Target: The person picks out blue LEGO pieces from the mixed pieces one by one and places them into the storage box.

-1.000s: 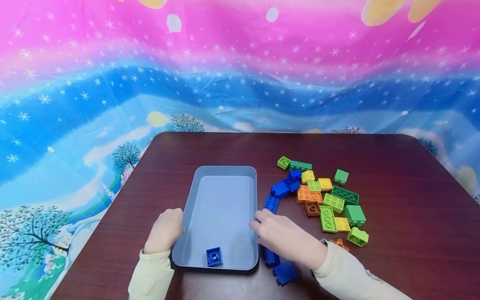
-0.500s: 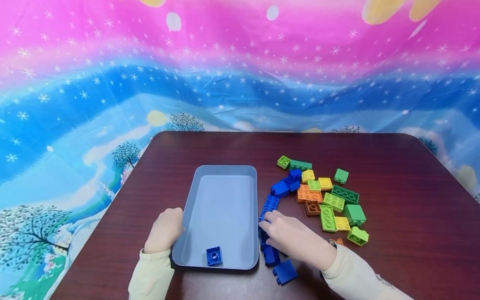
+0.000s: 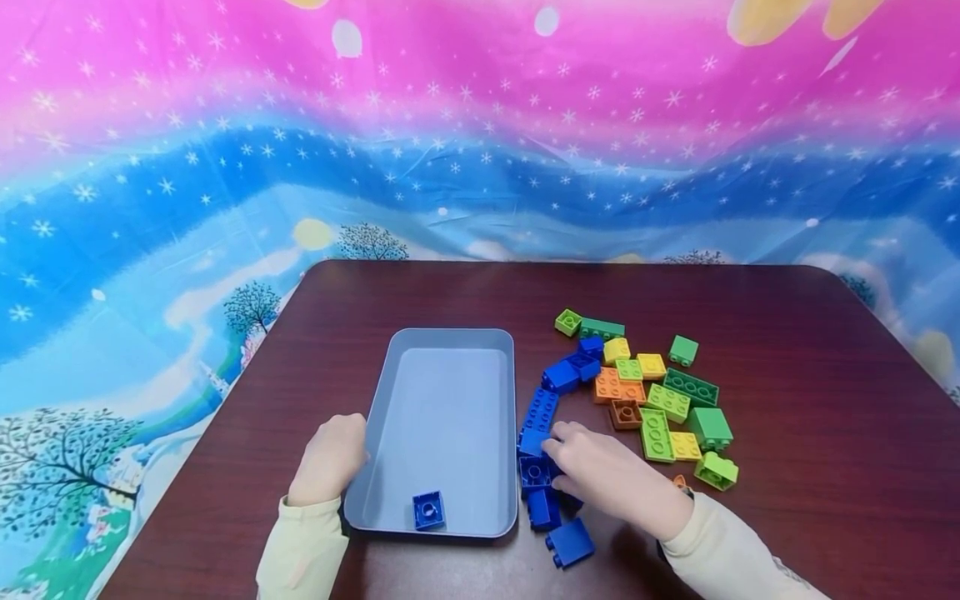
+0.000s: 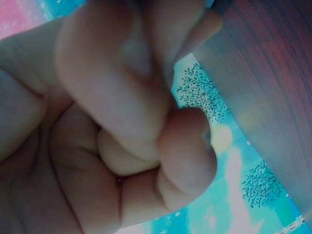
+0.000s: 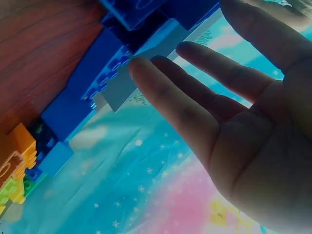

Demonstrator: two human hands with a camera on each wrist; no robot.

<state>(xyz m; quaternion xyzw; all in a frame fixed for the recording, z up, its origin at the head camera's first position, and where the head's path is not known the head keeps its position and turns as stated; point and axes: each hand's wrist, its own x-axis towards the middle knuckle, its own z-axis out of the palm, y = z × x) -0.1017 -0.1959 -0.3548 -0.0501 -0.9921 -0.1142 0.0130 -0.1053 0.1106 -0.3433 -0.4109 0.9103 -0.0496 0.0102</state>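
Observation:
My left hand [image 3: 330, 460] stays at the left side of the grey tray [image 3: 375, 417], its fingers [image 4: 187, 151] curled in with nothing visible between them. One dark blue brick [image 3: 428, 510] lies inside the tray at its near end. To the tray's right, my right hand [image 3: 600, 467] is over a row of blue toy bricks [image 3: 542, 408]. Its fingertips are right at a blue brick [image 3: 534, 442] in that row. In the right wrist view the fingers [image 5: 175, 107] are stretched out and spread, with blue bricks [image 5: 100, 63] close beyond them.
Right of the blue row lie several loose green, yellow and orange bricks [image 3: 667, 403]. A blue brick [image 3: 570, 543] sits near the front, right of the tray. The dark wooden table [image 3: 465, 292] has a patterned cloth [image 3: 480, 167] behind it.
My right hand has drawn back to the right, away from the tray's edge, uncovering more blue bricks beside the tray. My left hand and the brick in the tray have not moved.

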